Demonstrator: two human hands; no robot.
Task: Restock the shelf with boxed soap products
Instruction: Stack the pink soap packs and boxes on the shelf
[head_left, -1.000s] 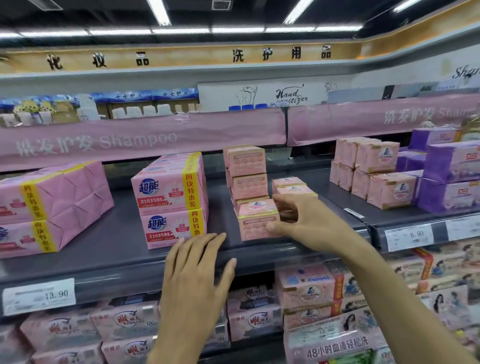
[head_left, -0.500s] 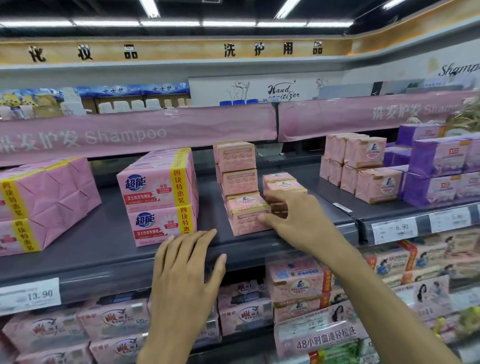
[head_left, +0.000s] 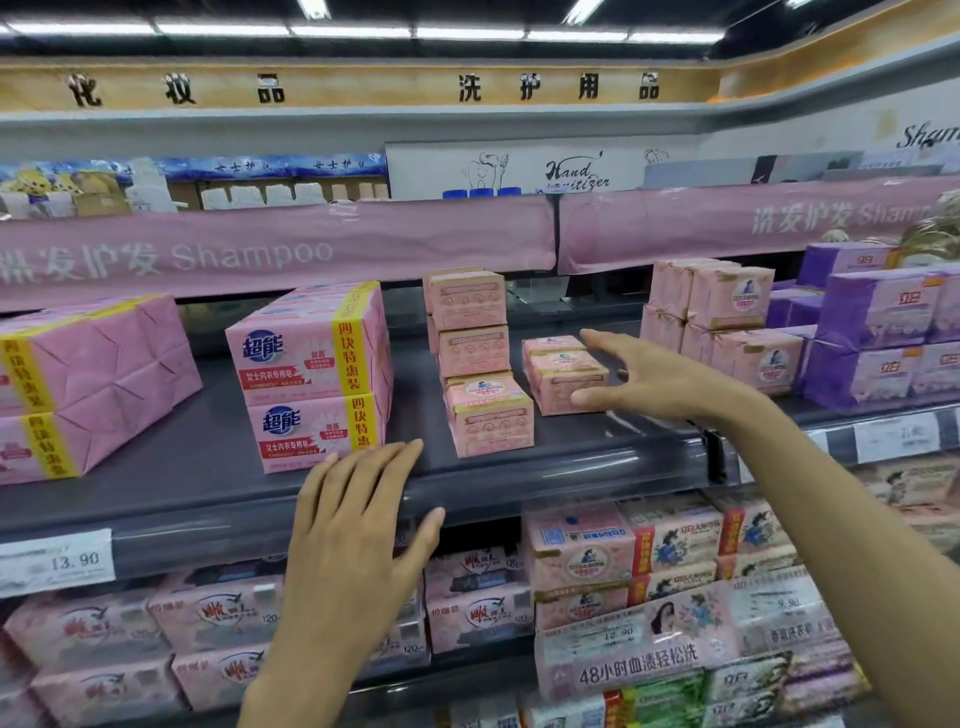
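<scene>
A small pink soap box (head_left: 490, 418) stands at the front of the dark grey shelf (head_left: 208, 462), before a stack of like boxes (head_left: 470, 322). To its right lie two more pink soap boxes (head_left: 563, 371). My right hand (head_left: 647, 382) hovers open beside that pair, fingers spread, thumb near the front box, holding nothing. My left hand (head_left: 358, 514) rests flat with straight fingers on the shelf's front edge.
Large pink multi-packs (head_left: 311, 374) and wrapped pink packs (head_left: 88, 384) fill the shelf's left. Pink boxes (head_left: 727, 322) and purple boxes (head_left: 883, 332) stand at the right. A price rail with a 13.90 tag (head_left: 57, 561) runs below; lower shelves hold more soap packs (head_left: 623, 571).
My right hand has let go of the front soap box and moved right and back, opening beside the pair of boxes. The left hand stays on the shelf edge.
</scene>
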